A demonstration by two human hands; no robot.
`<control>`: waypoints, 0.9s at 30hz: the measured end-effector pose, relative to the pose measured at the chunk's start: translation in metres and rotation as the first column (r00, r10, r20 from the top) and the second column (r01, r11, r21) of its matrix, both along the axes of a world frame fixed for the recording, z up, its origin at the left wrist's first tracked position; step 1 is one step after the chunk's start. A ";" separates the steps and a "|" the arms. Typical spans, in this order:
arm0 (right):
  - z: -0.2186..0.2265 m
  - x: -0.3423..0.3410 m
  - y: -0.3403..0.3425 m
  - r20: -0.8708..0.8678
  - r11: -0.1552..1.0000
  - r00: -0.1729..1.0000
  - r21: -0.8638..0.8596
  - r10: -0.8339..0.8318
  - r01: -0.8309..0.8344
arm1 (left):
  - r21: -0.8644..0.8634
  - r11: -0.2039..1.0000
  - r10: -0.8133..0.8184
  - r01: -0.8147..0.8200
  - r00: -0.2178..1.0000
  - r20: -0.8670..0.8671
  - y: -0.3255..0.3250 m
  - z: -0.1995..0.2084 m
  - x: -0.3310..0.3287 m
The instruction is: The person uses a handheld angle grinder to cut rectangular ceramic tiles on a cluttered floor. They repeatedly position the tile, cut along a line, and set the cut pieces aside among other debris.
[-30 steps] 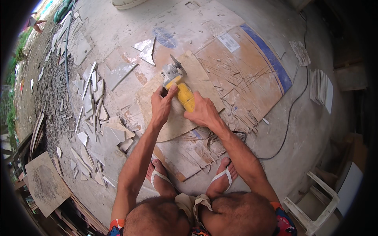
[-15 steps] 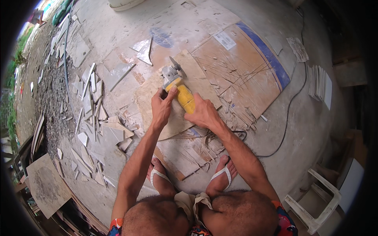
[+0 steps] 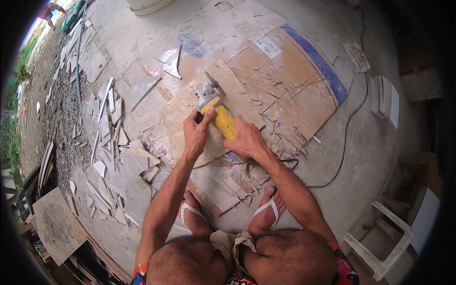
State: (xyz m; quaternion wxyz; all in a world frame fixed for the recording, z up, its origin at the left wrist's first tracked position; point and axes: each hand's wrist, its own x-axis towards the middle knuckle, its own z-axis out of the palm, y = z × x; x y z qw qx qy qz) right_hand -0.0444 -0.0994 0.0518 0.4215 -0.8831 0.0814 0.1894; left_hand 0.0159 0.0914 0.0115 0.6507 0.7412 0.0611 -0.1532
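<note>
Both hands are closed round a yellow angle grinder (image 3: 224, 121) with a grey metal head. My left hand (image 3: 196, 133) grips it just behind the head, the thumb lying on top. My right hand (image 3: 248, 138) wraps the rear of the yellow body. The grinder's disc (image 3: 214, 82) points away from me, tilted on edge; I cannot tell whether it touches anything or spins. Below the tool lies a dusty beige tile (image 3: 183, 114) on scored cardboard. A black cord leads out beneath my right wrist.
A scored cardboard sheet (image 3: 285, 80) with a blue band lies at the right. Broken tile pieces (image 3: 114, 128) heap on the left. The black cord (image 3: 349, 126) curves along the floor on the right, near stacked tile strips (image 3: 381, 97). A white plastic stool (image 3: 380, 247) stands lower right.
Both hands hold the grinder almost as before, its rear a touch lower. The view has shifted slightly. At the far upper left, a person's legs show more than earlier.
</note>
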 end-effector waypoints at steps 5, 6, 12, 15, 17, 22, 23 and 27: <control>-0.001 -0.006 -0.001 0.003 1.000 1.000 -0.002 -0.006 0.006 | 0.005 1.000 0.001 -0.001 1.000 -0.017 -0.003 0.000 -0.005; -0.001 -0.007 -0.002 0.001 1.000 1.000 -0.002 -0.006 0.006 | -0.004 1.000 0.001 -0.001 1.000 -0.006 -0.003 0.001 -0.006; 0.001 -0.015 -0.005 -0.008 1.000 1.000 -0.021 -0.014 0.013 | 0.016 1.000 -0.003 0.004 1.000 -0.022 -0.006 0.004 -0.014; 0.003 -0.018 -0.006 -0.020 1.000 1.000 -0.022 -0.012 0.012 | 0.017 1.000 0.013 -0.013 1.000 -0.003 -0.008 0.004 -0.018; 0.003 -0.020 -0.008 -0.026 1.000 1.000 -0.019 -0.012 0.011 | -0.018 0.999 0.052 -0.051 0.997 0.053 -0.012 0.003 -0.021; 0.001 -0.026 -0.010 -0.019 1.000 1.000 -0.012 -0.017 0.017 | -0.049 0.998 0.051 -0.050 0.998 0.026 -0.015 0.005 -0.027; 0.001 -0.027 -0.011 -0.013 1.000 1.000 0.000 -0.021 0.021 | -0.059 0.997 0.054 -0.052 0.998 0.023 -0.017 0.006 -0.028; 0.000 -0.032 -0.012 -0.015 1.000 1.000 -0.008 -0.023 0.023 | -0.109 0.992 0.059 -0.057 0.998 0.020 -0.020 0.006 -0.033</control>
